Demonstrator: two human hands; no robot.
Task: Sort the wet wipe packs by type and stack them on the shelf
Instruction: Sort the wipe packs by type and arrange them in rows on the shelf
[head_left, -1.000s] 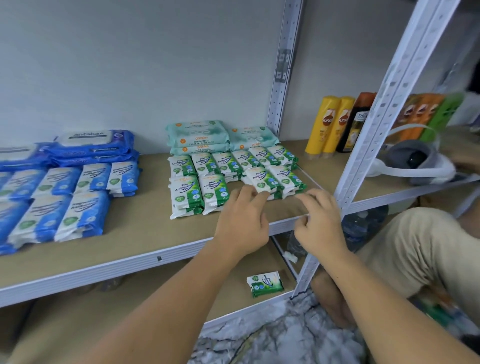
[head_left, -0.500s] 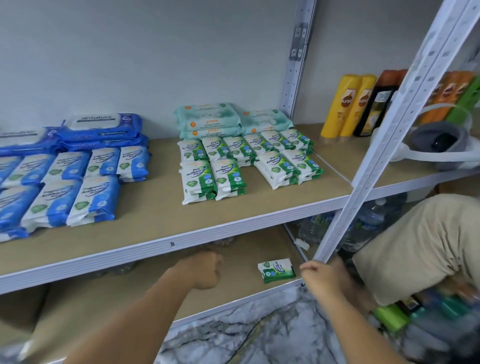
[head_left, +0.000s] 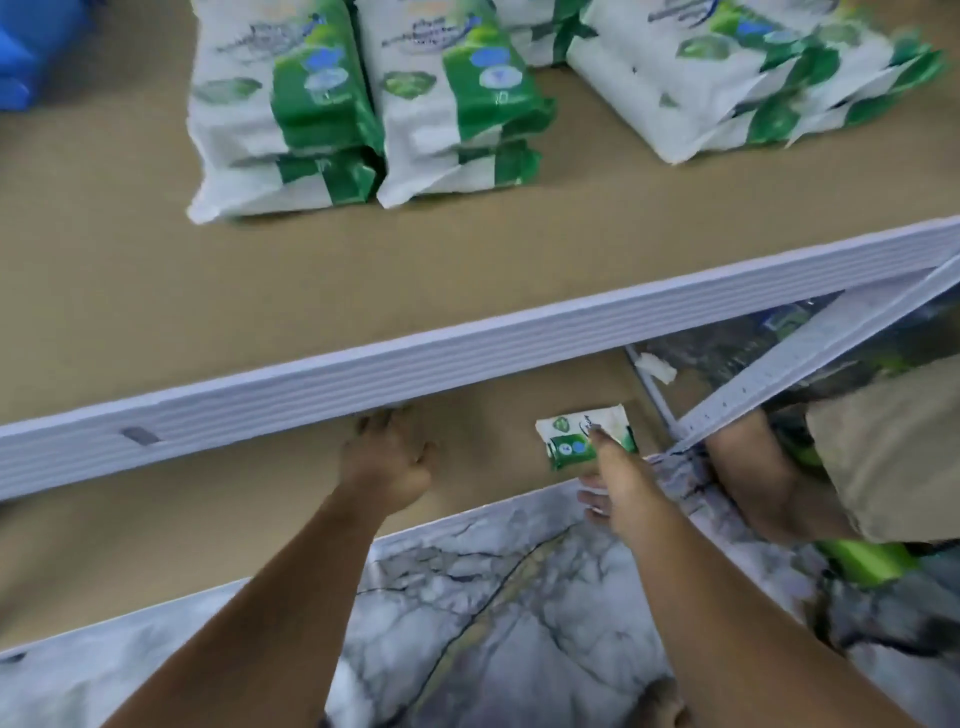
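Observation:
A small green-and-white wipe pack (head_left: 574, 441) lies near the front edge of the lower shelf (head_left: 208, 499). My right hand (head_left: 621, 486) reaches onto it, with one digit laid over its top and the other fingers curled under its near edge, pinching it. My left hand (head_left: 387, 462) hovers over the lower shelf to the left of the pack, fingers loosely curled and holding nothing. On the upper shelf (head_left: 467, 358) stand stacks of matching green packs (head_left: 291, 104) (head_left: 457, 104), with more (head_left: 727, 78) to the right. Blue packs (head_left: 31, 52) show at the far left.
The upper shelf's white metal rim hangs just above my left hand. A slanted white upright (head_left: 810, 364) stands right of the small pack. My bent leg in beige shorts (head_left: 893, 457) and a green bottle (head_left: 862, 561) are at the right, on the marble floor (head_left: 493, 597).
The view has dropped and closed in on the lower shelf. Both hands came down from the upper shelf. My right hand moved left onto the small green pack, and my left hand went under the rim.

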